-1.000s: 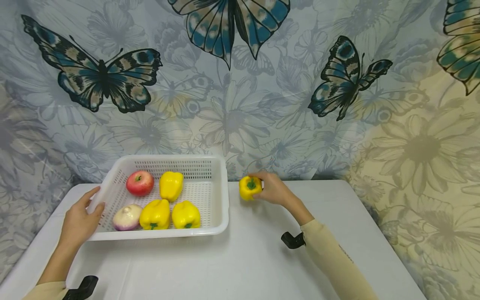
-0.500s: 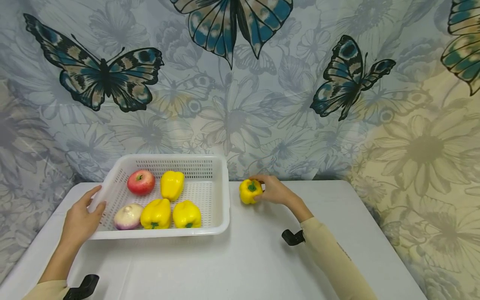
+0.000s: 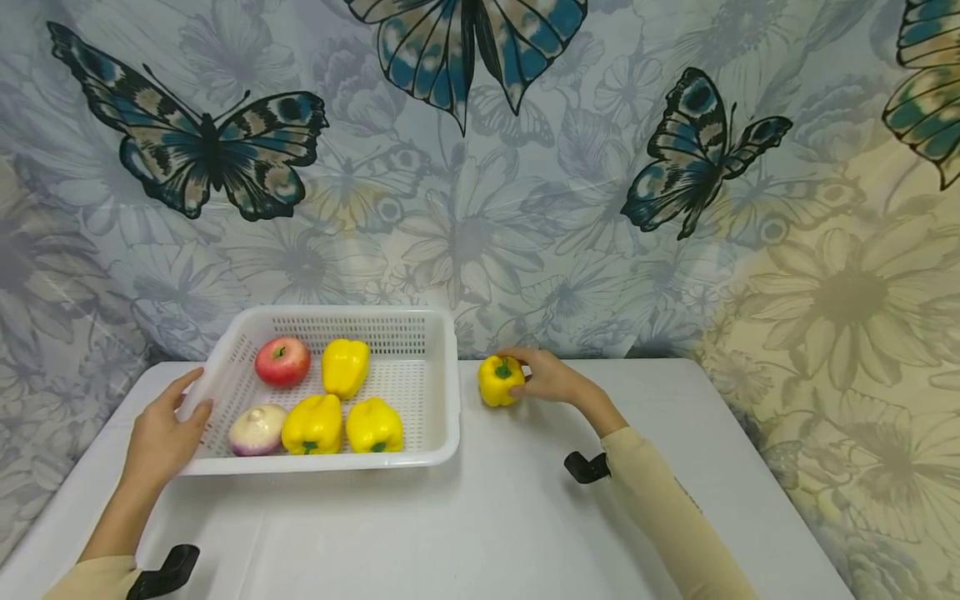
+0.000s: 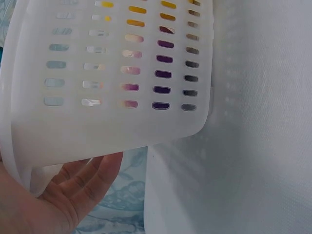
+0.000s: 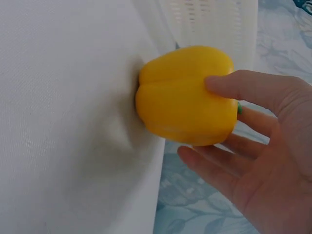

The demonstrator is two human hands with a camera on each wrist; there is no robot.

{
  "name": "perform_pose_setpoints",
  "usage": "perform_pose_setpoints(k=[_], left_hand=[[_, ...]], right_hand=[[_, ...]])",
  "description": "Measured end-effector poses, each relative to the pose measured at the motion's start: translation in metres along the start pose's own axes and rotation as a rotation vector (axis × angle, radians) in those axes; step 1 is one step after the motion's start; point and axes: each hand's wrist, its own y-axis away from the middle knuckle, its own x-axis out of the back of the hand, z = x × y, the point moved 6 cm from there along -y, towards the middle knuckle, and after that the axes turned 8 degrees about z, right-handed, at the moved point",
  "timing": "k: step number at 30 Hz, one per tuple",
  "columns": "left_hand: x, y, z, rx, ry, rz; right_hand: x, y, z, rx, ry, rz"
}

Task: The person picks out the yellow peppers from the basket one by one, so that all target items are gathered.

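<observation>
In the head view my left hand (image 3: 161, 433) holds the left rim of a white plastic basket (image 3: 442, 433), thumb and fingers on either side of it. The left wrist view shows the fingers (image 4: 92, 183) curled behind the slotted basket wall (image 4: 109, 129). To the right of the basket, my right hand (image 3: 551, 379) grips a yellow bell pepper (image 3: 497, 383) with its green stem up. The right wrist view has the thumb (image 5: 243, 87) on one side of this pepper (image 5: 185, 97) and fingers on the other. Its base is at the tabletop.
Inside the basket lie a red apple (image 3: 282, 362), a purple-and-white onion (image 3: 257, 430) and three yellow bell peppers (image 3: 311, 425). A white-covered table (image 3: 420, 533) carries everything. A butterfly-print cloth (image 3: 525, 250) hangs right behind the table's far edge.
The right hand and its yellow bell pepper have shifted slightly toward the near side of the table since a second ago. The left hand and the basket stay in place.
</observation>
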Motion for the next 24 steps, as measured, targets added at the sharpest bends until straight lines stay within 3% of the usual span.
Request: perform_pose_setpoints(k=[15,24], left_hand=[[0.000,0.001,0.002,0.007,-0.001,0.002],[0.001,0.000,0.001,0.001,0.000,0.005]], right_hand=[[0.010,0.002,-0.008,0.022,0.047,0.012],[0.026,0.003,-0.033,0.095,0.159,0.110]])
